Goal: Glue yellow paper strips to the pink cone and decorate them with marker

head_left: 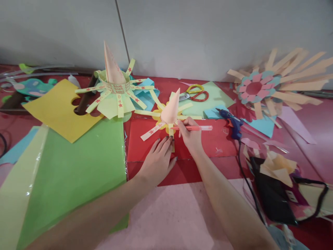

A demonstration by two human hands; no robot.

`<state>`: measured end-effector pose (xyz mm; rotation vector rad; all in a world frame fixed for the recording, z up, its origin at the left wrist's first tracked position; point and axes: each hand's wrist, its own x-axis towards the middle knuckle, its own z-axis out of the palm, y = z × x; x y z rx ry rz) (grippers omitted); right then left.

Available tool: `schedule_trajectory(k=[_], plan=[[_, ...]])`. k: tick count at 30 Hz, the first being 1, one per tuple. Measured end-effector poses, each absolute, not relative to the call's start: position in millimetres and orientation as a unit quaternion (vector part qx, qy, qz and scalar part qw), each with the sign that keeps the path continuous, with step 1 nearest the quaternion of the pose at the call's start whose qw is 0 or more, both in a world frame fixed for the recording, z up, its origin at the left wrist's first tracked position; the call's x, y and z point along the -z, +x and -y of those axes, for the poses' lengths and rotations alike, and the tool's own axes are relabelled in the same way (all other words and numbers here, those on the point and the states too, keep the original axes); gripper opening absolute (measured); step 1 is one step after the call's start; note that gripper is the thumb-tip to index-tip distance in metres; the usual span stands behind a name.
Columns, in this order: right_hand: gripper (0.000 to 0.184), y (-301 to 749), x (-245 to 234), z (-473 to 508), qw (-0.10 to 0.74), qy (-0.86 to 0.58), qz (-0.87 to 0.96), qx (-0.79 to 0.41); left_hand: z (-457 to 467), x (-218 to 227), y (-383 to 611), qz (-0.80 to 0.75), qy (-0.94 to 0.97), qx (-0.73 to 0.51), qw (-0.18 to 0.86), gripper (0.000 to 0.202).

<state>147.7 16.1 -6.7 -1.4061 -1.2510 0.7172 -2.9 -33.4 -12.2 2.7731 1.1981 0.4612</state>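
From the head camera, we see our two hands close together but not touching, over a shiny red sheet [137, 146]. Our left hand [157, 161] lies flat with its fingers spread, its fingertips on a narrow pale-yellow paper strip [171, 130]. Our right hand [191, 137] is closed around a slim translucent red pen [205, 128], its tip pointing left over that strip; we cannot tell whether it touches the paper. Just beyond our hands stands a pale-peach paper cone [170, 109] on a yellow scalloped paper base [158, 121], with strips fanning out around it, one bearing red stars. Past the cone, beyond our right hand, lie metal scissors [186, 95] with yellow and red handles. To the right of our right hand is a dark-blue glue gun [235, 126] with an orange-red trigger. Beyond our left hand, farther left, stands a similar peach-coned paper ornament [114, 74] with star-marked strips.
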Motion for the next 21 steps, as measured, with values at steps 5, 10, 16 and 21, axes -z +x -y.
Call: schedule_trajectory(k=[5, 10, 16, 21], plan=[[0.034, 148.6, 7.9, -16.7, 0.539, -0.588, 0.524, -0.299, 33.3, 12.0, -2.5, -0.393, 0.906, -0.150, 0.047, 0.042], [0.033, 148.8, 9.3, -17.4, 0.533, -0.587, 0.528, -0.303, 33.5, 12.4, -2.6, -0.394, 0.906, -0.151, 0.040, 0.042], [0.034, 148.4, 8.8, -17.1, 0.532, -0.588, 0.527, -0.307, 33.7, 14.0, -2.7, -0.394, 0.905, -0.157, 0.040, 0.041], [0.034, 149.4, 10.0, -17.5, 0.531, -0.589, 0.531, -0.299, 33.9, 14.0, -2.1, -0.392, 0.905, -0.159, 0.042, 0.042]])
